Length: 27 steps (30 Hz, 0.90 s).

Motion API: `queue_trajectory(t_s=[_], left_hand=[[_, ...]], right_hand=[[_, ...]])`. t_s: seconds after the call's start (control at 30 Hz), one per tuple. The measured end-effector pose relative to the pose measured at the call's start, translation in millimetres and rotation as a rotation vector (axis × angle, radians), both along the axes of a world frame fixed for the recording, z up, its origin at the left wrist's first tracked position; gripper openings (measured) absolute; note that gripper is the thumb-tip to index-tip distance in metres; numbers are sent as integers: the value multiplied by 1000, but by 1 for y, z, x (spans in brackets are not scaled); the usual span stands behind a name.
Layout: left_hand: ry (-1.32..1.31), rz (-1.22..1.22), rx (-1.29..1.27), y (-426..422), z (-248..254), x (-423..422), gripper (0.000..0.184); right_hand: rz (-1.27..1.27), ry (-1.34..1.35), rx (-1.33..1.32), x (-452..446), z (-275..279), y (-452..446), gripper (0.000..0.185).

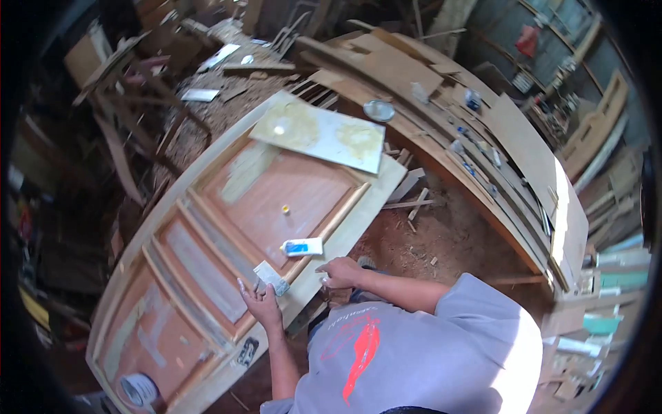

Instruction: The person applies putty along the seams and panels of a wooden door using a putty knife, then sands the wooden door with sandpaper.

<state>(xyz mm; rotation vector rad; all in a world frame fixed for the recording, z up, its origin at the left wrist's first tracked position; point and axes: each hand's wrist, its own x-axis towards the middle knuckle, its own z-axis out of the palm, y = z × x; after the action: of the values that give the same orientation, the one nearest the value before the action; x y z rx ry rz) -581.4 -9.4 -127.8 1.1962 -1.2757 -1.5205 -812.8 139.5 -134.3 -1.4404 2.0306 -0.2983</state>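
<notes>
My left hand [262,305] is over the panelled wooden door [207,303], some fingers spread. A flat putty scraper [271,277], pale with a speckled grey end, appears pinched at its edge by the thumb and a finger. Whitish smears mark the fingertips. My right hand [341,273] hovers by the door's near edge, holding nothing, with the index finger stretched out and the thumb apart. Between and beyond the hands, a white and blue tube [302,247] lies on the door frame. Farther off is a small yellow cap [285,209]. A white board [345,141] with yellowish putty patches rests across the door's far end.
A tin can [139,390] stands at the door's lower left, and a dark block [247,352] lies on its near edge. On the right is a long workbench [476,152] with boards and small items. A round lid [378,110] sits on its end. Wood scraps [417,203] litter the floor.
</notes>
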Motion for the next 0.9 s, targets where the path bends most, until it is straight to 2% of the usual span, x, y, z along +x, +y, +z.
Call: queue_trajectory(t_s=[0.17, 0.27, 0.3, 0.37, 0.47, 0.53, 0.6, 0.63, 0.67, 0.7, 0.77, 0.8, 0.83, 0.9], left_hand=[[-202, -96, -53, -2, -9, -77, 90], [-155, -138, -155, 0, -38, -125, 89], [-168, -161, -43, 11, -16, -144, 87], [-349, -186, -138, 10, -28, -169, 87], [-490, -168, -288, 27, -36, -190, 83], [-573, -136, -423, 37, -42, -192, 81], [-461, -143, -328, 62, -32, -187, 76], [-447, -153, -312, 76, -27, -180, 75], [-434, -163, -296, 90, -22, -172, 73], [-479, -141, -271, 108, -15, -163, 71], [-558, -97, -229, 144, -3, -155, 67], [-597, -82, -209, 158, 1, -151, 65], [-638, -109, -228, 168, 2, -146, 64], [-674, -134, -208, 183, 2, -141, 62]], right_hand=[[-165, -56, -20, -51, 13, 39, 57], [-255, -109, -47, -78, 26, 70, 58], [-282, -109, -68, -87, 24, 82, 58], [-355, -161, -102, -108, 23, 111, 58], [-561, -167, -270, -158, 19, 162, 49], [-852, -310, -426, -210, 27, 206, 43], [-1115, -212, -539, -293, -6, 251, 38], [-1200, 60, -733, -339, -13, 273, 34], [-1267, 161, -627, -394, -18, 303, 32], [-1470, 166, -510, -440, 0, 319, 31], [-1426, 552, -770, -568, -65, 373, 26], [-1571, 519, -587, -601, -40, 382, 26], [-1531, 597, -533, -626, -14, 390, 30], [-1495, 669, -337, -705, -37, 422, 35]])
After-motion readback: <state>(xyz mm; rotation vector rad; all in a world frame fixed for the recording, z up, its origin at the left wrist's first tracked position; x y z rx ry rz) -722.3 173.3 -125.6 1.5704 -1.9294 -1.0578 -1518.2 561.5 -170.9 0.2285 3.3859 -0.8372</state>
